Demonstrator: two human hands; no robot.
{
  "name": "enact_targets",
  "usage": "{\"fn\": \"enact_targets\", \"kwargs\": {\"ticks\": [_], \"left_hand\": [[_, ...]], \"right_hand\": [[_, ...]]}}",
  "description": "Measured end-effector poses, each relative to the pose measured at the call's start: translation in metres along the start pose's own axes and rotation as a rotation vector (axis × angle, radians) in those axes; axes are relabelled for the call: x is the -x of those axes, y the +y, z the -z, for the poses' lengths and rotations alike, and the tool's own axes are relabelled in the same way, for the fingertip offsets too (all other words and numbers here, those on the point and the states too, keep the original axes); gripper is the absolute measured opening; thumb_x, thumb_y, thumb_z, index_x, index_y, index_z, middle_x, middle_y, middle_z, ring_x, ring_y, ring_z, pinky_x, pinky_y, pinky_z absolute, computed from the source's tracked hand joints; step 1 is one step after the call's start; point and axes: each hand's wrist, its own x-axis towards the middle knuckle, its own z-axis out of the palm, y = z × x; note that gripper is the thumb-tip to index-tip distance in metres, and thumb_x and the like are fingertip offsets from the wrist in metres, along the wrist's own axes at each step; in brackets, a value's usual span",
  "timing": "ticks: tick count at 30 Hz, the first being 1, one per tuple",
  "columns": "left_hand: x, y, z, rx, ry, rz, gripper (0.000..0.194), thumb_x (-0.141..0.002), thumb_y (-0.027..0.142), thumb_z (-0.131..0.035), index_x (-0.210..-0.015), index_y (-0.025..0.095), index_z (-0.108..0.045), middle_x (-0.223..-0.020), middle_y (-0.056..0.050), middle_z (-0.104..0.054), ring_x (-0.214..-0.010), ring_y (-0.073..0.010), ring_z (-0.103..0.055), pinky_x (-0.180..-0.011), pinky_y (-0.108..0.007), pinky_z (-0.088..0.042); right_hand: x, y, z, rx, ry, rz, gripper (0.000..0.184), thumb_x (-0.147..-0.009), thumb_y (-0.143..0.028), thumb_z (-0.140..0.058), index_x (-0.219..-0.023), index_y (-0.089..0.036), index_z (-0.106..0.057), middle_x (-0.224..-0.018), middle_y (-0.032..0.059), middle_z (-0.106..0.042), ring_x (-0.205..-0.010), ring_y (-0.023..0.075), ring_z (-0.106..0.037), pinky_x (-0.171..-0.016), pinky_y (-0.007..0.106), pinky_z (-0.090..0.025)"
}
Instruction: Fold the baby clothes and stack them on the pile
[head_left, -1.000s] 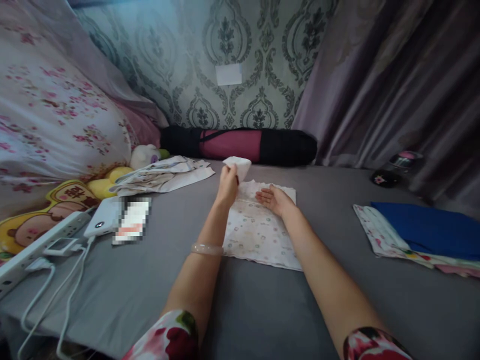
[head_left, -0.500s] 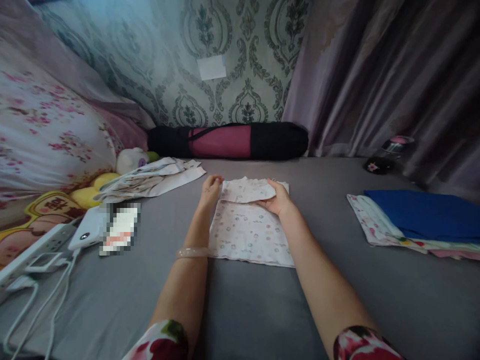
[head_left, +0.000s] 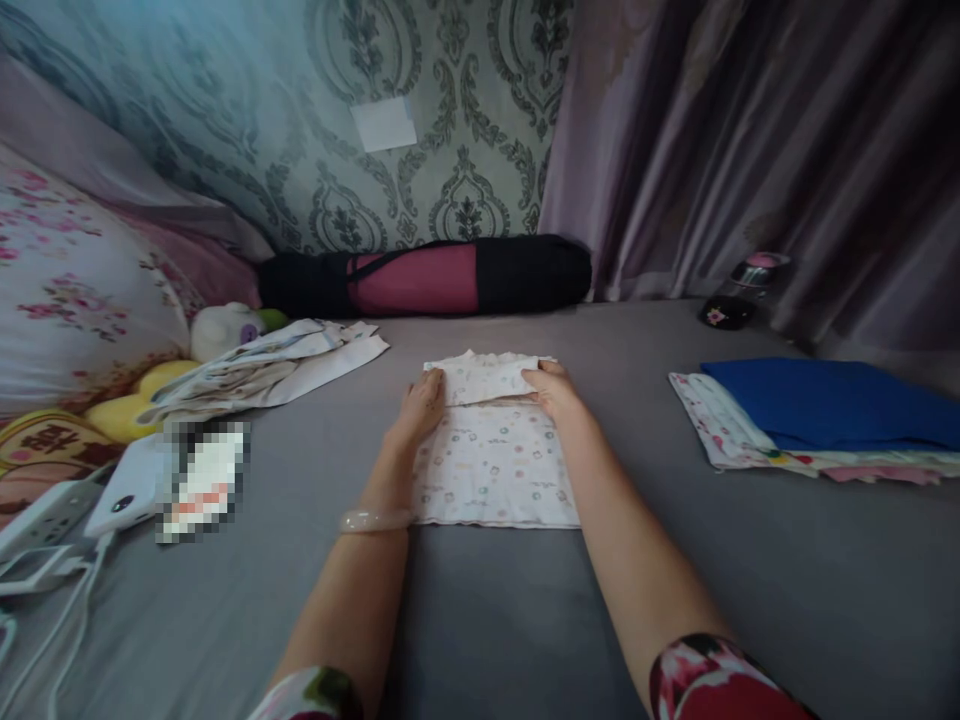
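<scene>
A white cloth (head_left: 491, 465) with a small pastel print lies folded flat on the grey bed sheet (head_left: 480, 610). Its far end is doubled over toward me as a flap (head_left: 484, 378). My left hand (head_left: 422, 405) is closed at the flap's left edge, the fingertips gripping the fabric. At the opposite edge, my right hand (head_left: 553, 388) pinches the flap, with the thumb on top and fingers partly hidden behind and below it. A pale bangle (head_left: 375, 521) circles my left forearm.
Folded fabrics with a blue piece (head_left: 832, 405) on top lie at right. Loose pale clothes (head_left: 277, 370) lie at left, near a power strip (head_left: 52, 515), white power bank (head_left: 127, 488) and cables. A black and pink rolled bag (head_left: 420, 278) lies along the wall.
My left hand has come onto the flap's left edge from just beside it. My right hand still grips the right edge. The view has turned slightly right.
</scene>
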Motion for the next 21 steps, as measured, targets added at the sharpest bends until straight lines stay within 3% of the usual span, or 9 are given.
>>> {"fn": "enact_targets", "kwargs": {"ticks": [3,7,11,13,16,18,21], "left_hand": [[0.001,0.0,0.0,-0.022,-0.021,-0.01,0.034,-0.094,0.021,-0.036,-0.124,0.02,-0.05,-0.141,-0.016,-0.051,-0.134,-0.0253,-0.044,-0.113,-0.05,-0.024],[0.004,0.007,0.004,-0.039,0.016,-0.022,0.035,-0.095,0.025,-0.037,-0.127,0.02,-0.05,-0.146,-0.017,-0.046,-0.14,-0.0282,-0.036,-0.115,-0.056,-0.014],[0.005,0.026,0.009,-0.093,0.061,-0.062,0.037,-0.094,0.023,-0.038,-0.13,0.019,-0.05,-0.148,-0.016,-0.044,-0.143,-0.0282,-0.031,-0.116,-0.056,-0.011],[0.006,0.038,0.009,-0.144,0.046,-0.079,0.039,-0.095,0.023,-0.037,-0.132,0.019,-0.049,-0.148,-0.015,-0.045,-0.143,-0.0276,-0.031,-0.116,-0.056,-0.013],[0.01,0.053,0.004,-0.264,0.003,-0.145,0.041,-0.097,0.024,-0.032,-0.136,0.02,-0.045,-0.149,-0.012,-0.043,-0.143,-0.0248,-0.03,-0.117,-0.054,-0.017],[0.013,0.058,-0.002,-0.344,-0.024,-0.181,0.042,-0.098,0.023,-0.03,-0.137,0.018,-0.044,-0.15,-0.011,-0.042,-0.144,-0.0237,-0.029,-0.118,-0.051,-0.017],[0.016,0.058,-0.009,-0.415,-0.064,-0.196,0.044,-0.099,0.023,-0.027,-0.139,0.015,-0.043,-0.151,-0.012,-0.041,-0.144,-0.0243,-0.028,-0.119,-0.049,-0.017]], "right_hand": [[-0.006,0.002,0.005,0.149,0.063,0.061,0.035,-0.067,-0.005,-0.054,-0.098,-0.012,-0.069,-0.077,0.0041,-0.073,-0.079,0.0213,-0.071,-0.072,0.033,-0.058],[-0.013,0.002,0.009,0.237,0.138,0.088,0.051,-0.067,-0.003,-0.051,-0.115,-0.01,-0.065,-0.101,0.0111,-0.073,-0.097,0.0231,-0.069,-0.082,0.033,-0.055],[-0.012,0.0,0.007,0.399,0.176,0.148,0.054,-0.077,-0.01,-0.046,-0.13,-0.013,-0.057,-0.117,0.0141,-0.068,-0.107,0.0238,-0.065,-0.092,0.038,-0.051],[-0.005,0.0,0.004,0.582,0.207,0.271,0.052,-0.083,-0.012,-0.041,-0.133,-0.013,-0.055,-0.123,0.0153,-0.065,-0.115,0.0249,-0.061,-0.099,0.04,-0.046],[0.012,0.003,-0.007,0.876,0.24,0.563,0.048,-0.087,-0.012,-0.04,-0.134,-0.011,-0.054,-0.138,0.0178,-0.053,-0.132,0.0282,-0.045,-0.11,0.046,-0.034],[0.025,0.007,-0.016,1.038,0.179,0.711,0.045,-0.091,-0.014,-0.039,-0.133,-0.014,-0.055,-0.146,0.0151,-0.045,-0.14,0.029,-0.032,-0.114,0.05,-0.025],[0.04,0.016,-0.03,1.202,-0.033,0.783,0.043,-0.096,-0.019,-0.034,-0.134,-0.016,-0.055,-0.15,0.0094,-0.043,-0.143,0.0275,-0.026,-0.116,0.049,-0.019]]}}
